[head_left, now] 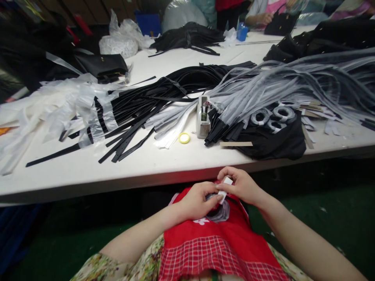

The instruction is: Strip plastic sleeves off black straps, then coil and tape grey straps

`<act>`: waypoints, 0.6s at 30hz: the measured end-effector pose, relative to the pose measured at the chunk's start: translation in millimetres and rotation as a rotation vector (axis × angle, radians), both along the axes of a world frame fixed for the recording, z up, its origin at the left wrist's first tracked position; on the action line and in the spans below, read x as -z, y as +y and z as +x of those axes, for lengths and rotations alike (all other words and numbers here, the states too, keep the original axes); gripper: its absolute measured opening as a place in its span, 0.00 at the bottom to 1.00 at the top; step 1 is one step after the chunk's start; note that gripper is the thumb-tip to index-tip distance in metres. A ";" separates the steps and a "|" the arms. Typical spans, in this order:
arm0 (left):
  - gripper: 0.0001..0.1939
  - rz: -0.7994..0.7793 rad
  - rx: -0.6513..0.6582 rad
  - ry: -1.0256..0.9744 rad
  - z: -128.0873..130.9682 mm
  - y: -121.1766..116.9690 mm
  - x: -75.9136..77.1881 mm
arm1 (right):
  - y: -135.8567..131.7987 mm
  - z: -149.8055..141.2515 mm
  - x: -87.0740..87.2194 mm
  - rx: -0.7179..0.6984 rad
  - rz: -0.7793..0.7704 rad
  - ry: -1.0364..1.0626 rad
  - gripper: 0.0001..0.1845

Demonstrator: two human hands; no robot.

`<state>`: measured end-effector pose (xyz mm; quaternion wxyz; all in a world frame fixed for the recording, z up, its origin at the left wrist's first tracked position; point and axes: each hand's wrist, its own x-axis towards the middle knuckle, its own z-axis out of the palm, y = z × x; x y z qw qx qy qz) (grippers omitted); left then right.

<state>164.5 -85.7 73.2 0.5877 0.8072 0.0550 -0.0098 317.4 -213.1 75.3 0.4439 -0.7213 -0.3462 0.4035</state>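
Note:
Over my lap, just below the table edge, my two hands meet. My left hand (197, 200) is closed on a coil of greyish clear strip (222, 214), partly hidden behind its fingers. My right hand (241, 186) pinches a small white strip (225, 190) between thumb and fingers, against the coil. The left thumb and fingertips touch the lower end of that white strip. Beneath both hands lies a red apron (205, 238) with a checked band.
On the white table (140, 166) are a tape dispenser (203, 119), a yellow-rimmed roll (184, 138), several banded coils (260, 116), black straps (175, 84) and long grey strips (263, 84). A black cloth (275, 142) lies near the front edge. Across the table a person handles a black bag (281, 23).

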 end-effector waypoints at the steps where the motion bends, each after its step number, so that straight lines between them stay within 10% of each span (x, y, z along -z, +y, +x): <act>1: 0.11 0.012 -0.002 -0.014 -1.0 -0.6 0.3 | 0.4 -1.5 8.4 0.087 0.000 0.040 0.19; 9: 0.08 0.014 -0.073 -0.180 -7.7 -4.1 3.6 | -6.2 -27.2 39.4 0.260 -0.049 0.661 0.23; 18: 0.09 -0.149 -0.334 0.048 -4.0 -6.8 5.3 | -15.3 -36.5 23.5 0.209 -0.058 -0.017 0.20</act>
